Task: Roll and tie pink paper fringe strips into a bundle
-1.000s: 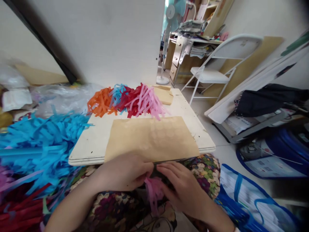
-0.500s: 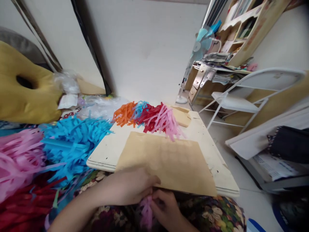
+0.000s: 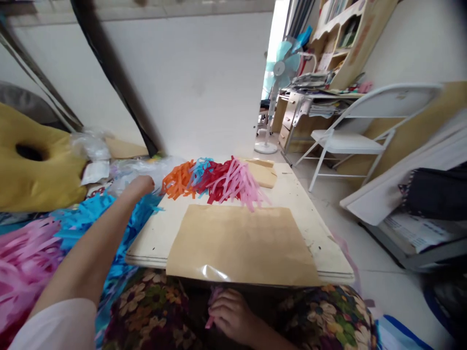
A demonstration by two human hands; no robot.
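Landmark: pale wooden lap board [image 3: 314,233], carrying a tan kraft paper envelope [image 3: 241,245].
Left hand [image 3: 140,186]: arm stretched forward past the board's left far corner, knuckles up, over the blue shredded paper strips [image 3: 91,214]; fingers curled under, grip cannot be told.
Right hand [image 3: 231,316]: below the board's near edge, on the lap; fingers pinched together on a pink paper strip bundle [image 3: 211,311].
Change: half a second earlier both hands met at the pink bundle under the near edge; the left has since left it and reached out.
Far edge: orange, blue, red and pink paper strip heap [image 3: 215,180].
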